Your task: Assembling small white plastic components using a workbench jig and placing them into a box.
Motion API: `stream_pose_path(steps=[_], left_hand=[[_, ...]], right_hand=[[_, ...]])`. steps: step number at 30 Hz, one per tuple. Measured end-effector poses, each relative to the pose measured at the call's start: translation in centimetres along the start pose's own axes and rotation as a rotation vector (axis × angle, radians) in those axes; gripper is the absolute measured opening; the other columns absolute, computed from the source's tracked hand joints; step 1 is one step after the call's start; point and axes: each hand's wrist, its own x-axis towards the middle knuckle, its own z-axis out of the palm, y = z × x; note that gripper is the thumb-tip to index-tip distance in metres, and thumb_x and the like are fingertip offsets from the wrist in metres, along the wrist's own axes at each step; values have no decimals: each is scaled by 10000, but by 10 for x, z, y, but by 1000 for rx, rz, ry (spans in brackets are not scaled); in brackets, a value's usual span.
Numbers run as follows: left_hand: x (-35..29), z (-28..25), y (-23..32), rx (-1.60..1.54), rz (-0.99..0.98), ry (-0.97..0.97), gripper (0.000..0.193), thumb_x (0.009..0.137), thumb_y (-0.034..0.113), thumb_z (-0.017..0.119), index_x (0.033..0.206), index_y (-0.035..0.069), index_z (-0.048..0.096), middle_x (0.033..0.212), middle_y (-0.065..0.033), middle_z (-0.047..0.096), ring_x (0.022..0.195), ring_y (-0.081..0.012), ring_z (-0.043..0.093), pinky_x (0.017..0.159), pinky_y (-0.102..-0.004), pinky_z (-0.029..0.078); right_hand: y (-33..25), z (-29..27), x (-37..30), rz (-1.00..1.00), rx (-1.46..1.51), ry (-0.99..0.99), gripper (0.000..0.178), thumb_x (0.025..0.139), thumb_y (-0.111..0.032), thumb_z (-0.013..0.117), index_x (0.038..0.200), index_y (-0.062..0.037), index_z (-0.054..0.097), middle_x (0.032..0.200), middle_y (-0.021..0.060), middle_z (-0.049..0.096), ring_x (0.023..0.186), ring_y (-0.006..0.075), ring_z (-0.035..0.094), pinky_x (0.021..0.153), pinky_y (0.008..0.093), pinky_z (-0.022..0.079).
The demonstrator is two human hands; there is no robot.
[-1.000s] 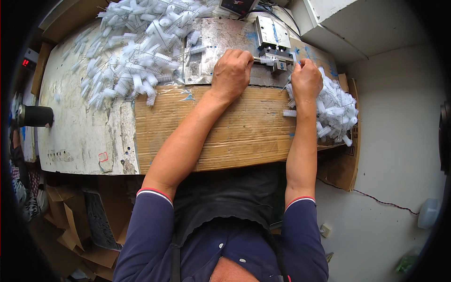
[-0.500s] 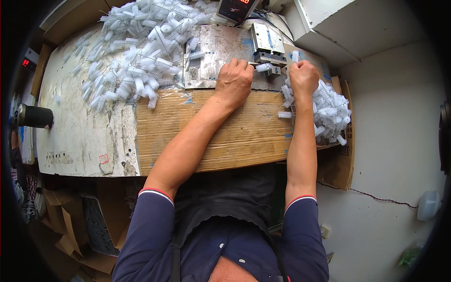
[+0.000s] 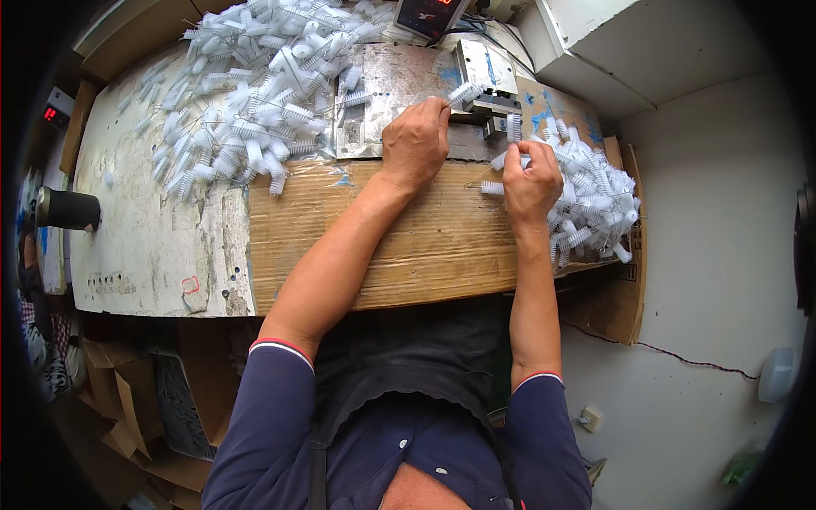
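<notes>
My left hand (image 3: 416, 143) is closed on a small white wire-stemmed brush (image 3: 464, 93), whose bristle end points up and right beside the metal clamping fixture (image 3: 486, 72). The fingers hide most of its stem. Just right of the fixture's small metal block (image 3: 495, 128), my right hand (image 3: 533, 180) pinches another white brush (image 3: 513, 127), held bristles up. A loose brush (image 3: 492, 188) lies on the cardboard close to my right hand. Beyond that hand spreads a pile of the same brushes (image 3: 595, 191).
A larger heap of white brushes (image 3: 263, 93) covers the back left of the table. The fixture stands on a metal plate (image 3: 391, 72), with a cardboard sheet (image 3: 382, 246) in front. A box with a red display (image 3: 429, 15) is behind; a black cylinder (image 3: 66, 210) sits at the left edge.
The brush at my left hand has come up off the fixture's block and now tilts upward. My right hand has moved left and nearer me, carrying its brush beside the block.
</notes>
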Motion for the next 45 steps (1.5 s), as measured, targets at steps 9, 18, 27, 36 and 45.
stream_pose_path(steps=[9, 18, 27, 36, 45], left_hand=[[2, 0, -1, -74, -151, -71, 113, 1025, 178, 622, 1071, 76, 610, 833, -149, 710, 758, -351, 707, 652, -460, 542], [1, 1, -1, -55, -102, -3, 125, 1017, 206, 657, 1053, 86, 653, 863, -94, 745, 788, -309, 731, 683, -428, 554], [1, -1, 2, -29, -111, 26, 136, 995, 209, 687, 1053, 86, 679, 881, -128, 743, 783, -333, 725, 687, -436, 557], [2, -3, 4, -5, -67, 17, 111, 965, 174, 708, 1032, 86, 699, 868, -121, 731, 811, -323, 714, 704, -437, 553], [3, 3, -5, -18, 79, -60, 73, 925, 135, 724, 968, 77, 711, 915, -86, 735, 875, -316, 672, 785, -423, 538]], right_hand=[[-23, 11, 2, 195, -30, -310, 138, 852, -165, 680, 776, -54, 710, 724, 179, 718, 682, 371, 719, 666, 469, 563], [-25, 34, 11, 285, -90, -296, 179, 829, -204, 679, 779, -47, 751, 767, 214, 727, 717, 397, 726, 697, 479, 575], [-24, 37, 11, 302, -94, -285, 180, 819, -205, 677, 774, -49, 755, 766, 215, 727, 721, 402, 725, 700, 481, 578], [-24, 36, 9, 321, -38, -260, 210, 865, -234, 704, 779, -46, 741, 752, 196, 727, 713, 390, 723, 678, 470, 565], [-31, -2, -21, 234, -192, -209, 383, 868, -356, 813, 697, -82, 606, 697, 92, 697, 623, 346, 678, 598, 449, 522]])
